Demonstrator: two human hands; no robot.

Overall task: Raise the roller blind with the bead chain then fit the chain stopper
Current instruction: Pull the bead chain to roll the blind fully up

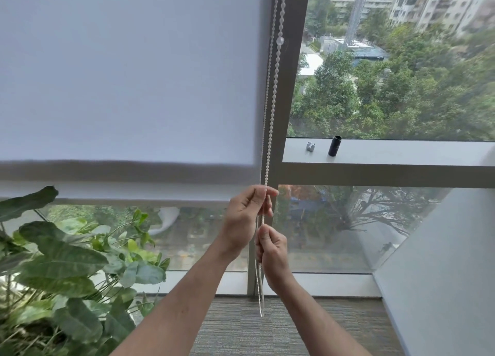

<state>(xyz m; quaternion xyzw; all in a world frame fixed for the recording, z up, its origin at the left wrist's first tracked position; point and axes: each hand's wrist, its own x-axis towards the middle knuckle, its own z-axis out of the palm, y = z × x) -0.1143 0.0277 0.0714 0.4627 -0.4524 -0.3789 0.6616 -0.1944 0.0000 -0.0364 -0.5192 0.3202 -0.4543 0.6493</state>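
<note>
Head view: the blind [128, 74] hangs most of the way down the left pane, its bottom hem [126, 168] blurred, with clear glass showing below it. The bead chain [273, 101] runs down the mullion [288, 93] in 2 strands, a larger clear ball [280, 40] sitting on the right strand high up. Both hands work the same strand, stacked. The left hand [242, 221] is uppermost, thumb and fingers pinching the chain just under the hem line. The right hand [273, 256] is just below it, fingers curled round the chain, and the loop's slack [260, 296] dangles beneath towards the carpet.

On the ledge [401, 152] to the right, well apart from the hands, stand a small silvery clip [310, 146], possibly the stopper, and a black cylinder [334, 146]. A leafy plant [67, 262] fills the lower left.

The step in hand looks to be raising, and it is early: most of the blind is still down. To do it well, pull 1 strand only, straight down along the mullion, hand over hand, so 1 hand always holds tension while the other reaches up. Steady strokes should keep the beads seated in the clutch overhead, which is out of view. Watch the clear ball; it may act as a travel limit.
</note>
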